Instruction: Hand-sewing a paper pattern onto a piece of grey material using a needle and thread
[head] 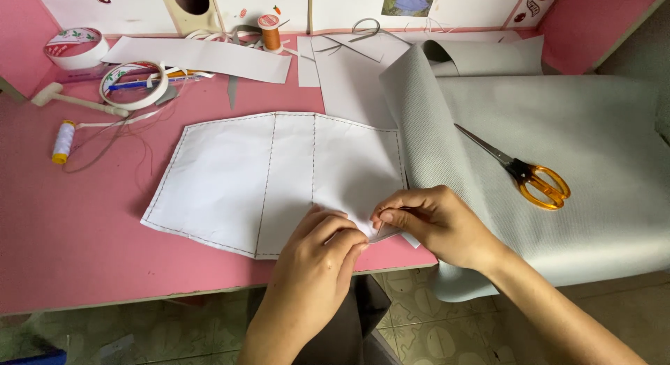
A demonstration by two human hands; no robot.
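A white stitched fabric panel [279, 176] with dotted seam lines lies flat on the pink table [70, 225]. My left hand [324, 246] and my right hand [426, 215] meet at its near right corner, both pinching the panel's edge between fingertips. Grey fabric [558, 149] spreads over the table's right side, its edge tucked beside the panel.
Orange-handled scissors [523, 173] lie on the grey fabric. At the back left are tape rolls [73, 47], a white thread spool [63, 142], an orange thread spool [269, 30], pens, paper strips and a white sheet [209, 58]. The table's front edge runs just below my hands.
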